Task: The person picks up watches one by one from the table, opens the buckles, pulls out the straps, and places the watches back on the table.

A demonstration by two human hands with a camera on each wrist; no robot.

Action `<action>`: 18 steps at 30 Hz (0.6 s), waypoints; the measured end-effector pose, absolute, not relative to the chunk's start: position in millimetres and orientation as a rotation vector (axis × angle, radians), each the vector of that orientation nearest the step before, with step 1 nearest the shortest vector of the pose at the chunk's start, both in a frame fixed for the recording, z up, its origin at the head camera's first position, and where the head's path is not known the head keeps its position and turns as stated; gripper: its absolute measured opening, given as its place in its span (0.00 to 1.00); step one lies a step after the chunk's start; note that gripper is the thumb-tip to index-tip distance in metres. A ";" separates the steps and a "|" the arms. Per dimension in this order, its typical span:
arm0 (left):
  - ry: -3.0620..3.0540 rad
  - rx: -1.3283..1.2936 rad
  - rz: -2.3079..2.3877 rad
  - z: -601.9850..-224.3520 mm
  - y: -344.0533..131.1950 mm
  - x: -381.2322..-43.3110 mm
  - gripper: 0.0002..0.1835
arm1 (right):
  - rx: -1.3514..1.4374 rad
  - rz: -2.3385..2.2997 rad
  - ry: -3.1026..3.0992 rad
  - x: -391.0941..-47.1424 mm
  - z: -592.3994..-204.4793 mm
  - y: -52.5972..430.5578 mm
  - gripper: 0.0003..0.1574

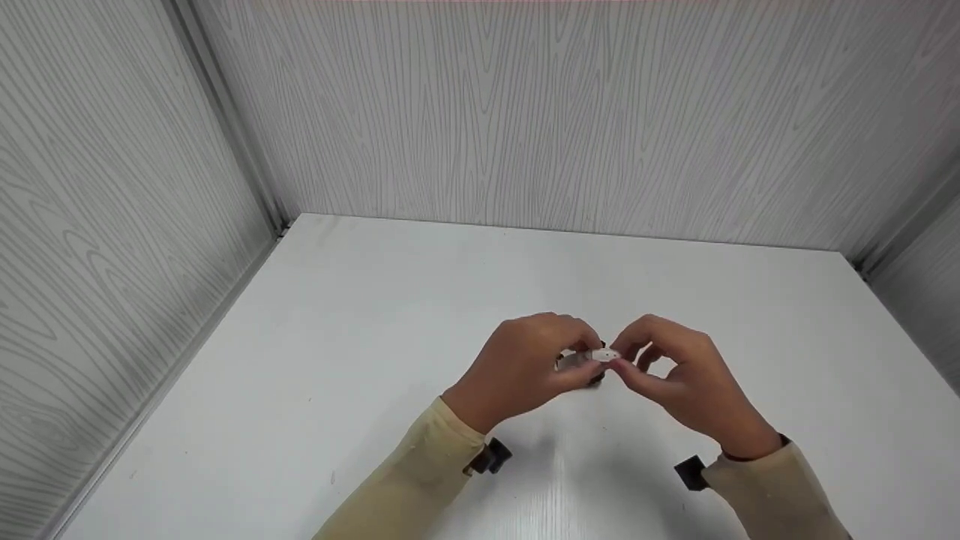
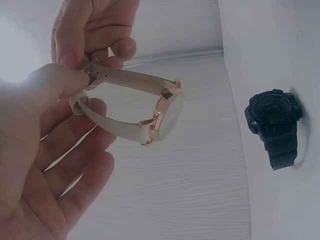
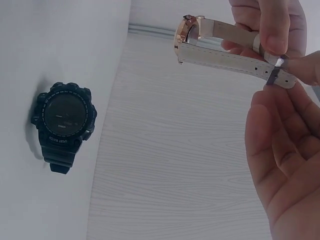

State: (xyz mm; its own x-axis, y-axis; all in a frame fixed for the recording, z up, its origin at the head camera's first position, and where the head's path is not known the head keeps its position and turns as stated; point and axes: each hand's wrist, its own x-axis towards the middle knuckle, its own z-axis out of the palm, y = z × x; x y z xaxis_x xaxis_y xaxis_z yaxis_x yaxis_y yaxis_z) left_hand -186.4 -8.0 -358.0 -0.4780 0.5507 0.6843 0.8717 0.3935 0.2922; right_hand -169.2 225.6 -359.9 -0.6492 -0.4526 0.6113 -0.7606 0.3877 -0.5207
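A wristwatch [image 2: 159, 117] with a rose-gold case and a pale leather strap is held up between both hands, its strap bent into a loop. My left hand [image 1: 525, 367] pinches the strap near the metal buckle [image 3: 275, 72]. From the other side, the thumb and index finger of my right hand [image 1: 686, 379] pinch the holed strap end [image 3: 286, 80], which runs through the buckle. In the head view only a short white piece of strap [image 1: 606, 355] shows between the fingertips; the hands hide much of the watch.
A black sports watch [image 3: 64, 117] lies face up on the white table [image 1: 390, 300], mostly hidden behind the hands in the head view. Pale wood-grain panels [image 1: 480, 112] wall in the table at the back and sides. Small black devices [image 1: 491, 456] sit at both wrists.
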 end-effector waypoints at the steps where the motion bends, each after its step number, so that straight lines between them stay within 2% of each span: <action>1: -2.174 -1.216 -0.886 -357.8 -7.9 -186.5 0.03 | 1.050 1.155 -2.278 -169.3 -360.1 225.8 0.21; 12: -2.196 -1.234 -0.949 -355.3 -10.6 -187.6 0.04 | 1.039 1.173 -2.245 -169.3 -360.5 224.9 0.20; 18: -2.189 -1.254 -0.901 -356.8 -12.9 -189.0 0.03 | 1.036 1.134 -2.286 -167.3 -358.6 225.1 0.26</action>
State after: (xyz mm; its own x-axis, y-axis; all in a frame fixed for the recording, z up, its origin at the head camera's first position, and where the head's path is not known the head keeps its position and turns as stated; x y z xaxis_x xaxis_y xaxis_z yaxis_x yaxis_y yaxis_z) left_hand -189.0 -12.9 -356.8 -0.4798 0.5747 0.6629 0.8748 0.3708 0.3117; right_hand -167.3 225.1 -358.6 -0.6535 -0.4460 0.6116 -0.7568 0.4008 -0.5164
